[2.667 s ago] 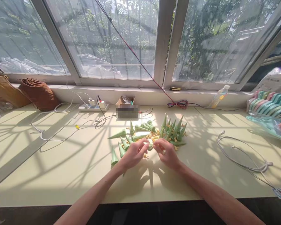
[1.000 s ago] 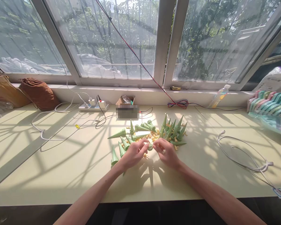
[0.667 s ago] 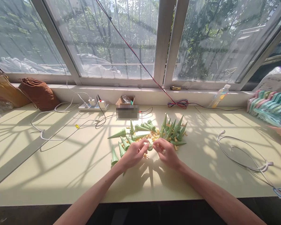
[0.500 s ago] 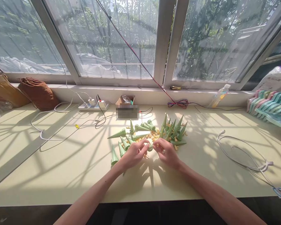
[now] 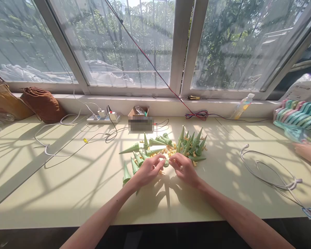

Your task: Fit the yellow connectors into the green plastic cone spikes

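Observation:
My left hand (image 5: pixel 147 170) and my right hand (image 5: pixel 184 168) meet at the middle of the pale green table (image 5: pixel 67 180). Both are closed in a pinch around a small green cone piece (image 5: pixel 166 162) held between their fingertips. A small yellow part shows under my left hand. Just beyond the hands lies a pile of green cones (image 5: pixel 155 147), some flat, and a cluster standing upright (image 5: pixel 191 143), with small yellow parts (image 5: pixel 171 149) scattered among them.
A power strip (image 5: pixel 103 118) with cables, a small cardboard box (image 5: pixel 139 111) and a brown bag (image 5: pixel 43 103) sit near the window sill. A white cable (image 5: pixel 269 171) loops at right. Another person's hand (image 5: pixel 307 152) reaches beside stacked pastel packages (image 5: pixel 298 116) at far right.
My hands have stayed in place, fingertips working slightly on the cone piece. At far right another person's hand has come into view and the plastic packet there has shifted.

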Motion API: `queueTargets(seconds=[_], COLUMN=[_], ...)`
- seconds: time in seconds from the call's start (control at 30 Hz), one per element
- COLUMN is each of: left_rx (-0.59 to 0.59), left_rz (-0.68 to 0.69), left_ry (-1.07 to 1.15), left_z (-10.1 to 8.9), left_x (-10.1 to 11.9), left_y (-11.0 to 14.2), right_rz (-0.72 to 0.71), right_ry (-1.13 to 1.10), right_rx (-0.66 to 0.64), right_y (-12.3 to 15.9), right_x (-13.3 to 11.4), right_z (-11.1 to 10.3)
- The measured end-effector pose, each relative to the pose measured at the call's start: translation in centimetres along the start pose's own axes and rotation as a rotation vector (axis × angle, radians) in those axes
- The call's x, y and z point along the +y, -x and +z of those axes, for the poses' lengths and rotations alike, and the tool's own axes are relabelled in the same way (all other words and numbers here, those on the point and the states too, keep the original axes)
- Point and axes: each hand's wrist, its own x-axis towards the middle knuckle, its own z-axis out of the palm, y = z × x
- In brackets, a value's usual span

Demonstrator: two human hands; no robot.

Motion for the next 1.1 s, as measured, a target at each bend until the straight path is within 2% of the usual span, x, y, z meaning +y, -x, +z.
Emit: queueTargets(seconds=[1.1], left_rx=[0.006], left_rz=[-0.003], left_ry=[-0.029], left_z=[-0.09], left_x=[-0.17], left_y=[0.05], right_rz=[0.005], right_ry=[-0.003], right_rx=[-0.01], right_y=[0.17], right_x=[0.1], right_z=[-0.01])
